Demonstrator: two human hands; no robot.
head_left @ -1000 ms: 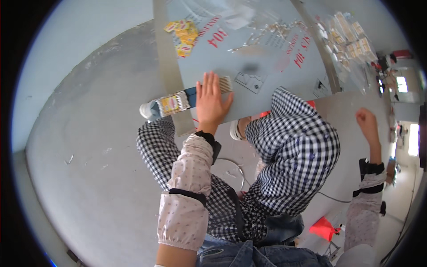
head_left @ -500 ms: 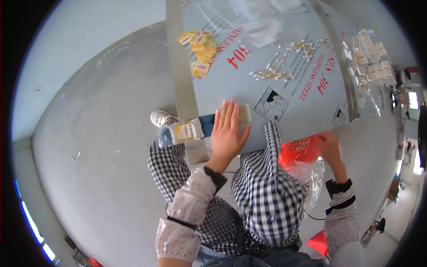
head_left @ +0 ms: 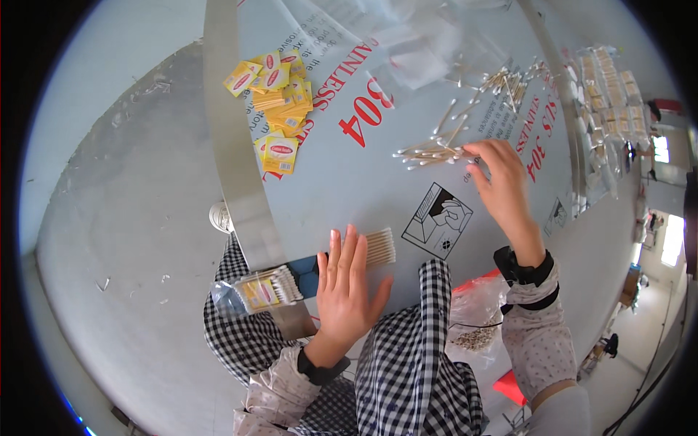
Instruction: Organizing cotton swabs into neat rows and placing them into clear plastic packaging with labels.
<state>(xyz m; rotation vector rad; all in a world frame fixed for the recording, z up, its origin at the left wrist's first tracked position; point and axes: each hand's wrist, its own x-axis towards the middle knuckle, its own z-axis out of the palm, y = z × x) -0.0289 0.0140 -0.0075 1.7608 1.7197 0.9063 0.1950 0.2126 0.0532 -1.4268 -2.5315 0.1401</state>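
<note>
My left hand [head_left: 346, 291] lies flat with fingers stretched over a dark blue strip [head_left: 305, 275] at the table's near edge. From beneath its fingers a neat row of cotton swabs [head_left: 381, 247] sticks out to the right. Left of the strip, a clear bag of cotton swabs [head_left: 263, 291] with a yellow label overhangs the edge. My right hand [head_left: 500, 185] reaches over the table, thumb and forefinger apart, its fingertips at the end of a loose pile of cotton swabs [head_left: 429, 154]. Whether they touch the swabs is hard to tell.
Yellow printed cards [head_left: 280, 102] lie heaped at the table's left. More loose swabs [head_left: 509, 81] and clear plastic film [head_left: 418, 51] are farther back. Packed swab bundles [head_left: 611, 94] stand at the far right. Below the near edge hangs a clear bag [head_left: 476, 320] with red plastic.
My right hand has come up from the red plastic below the edge to the loose swabs. My left hand stays flat on the strip. The view has shifted.
</note>
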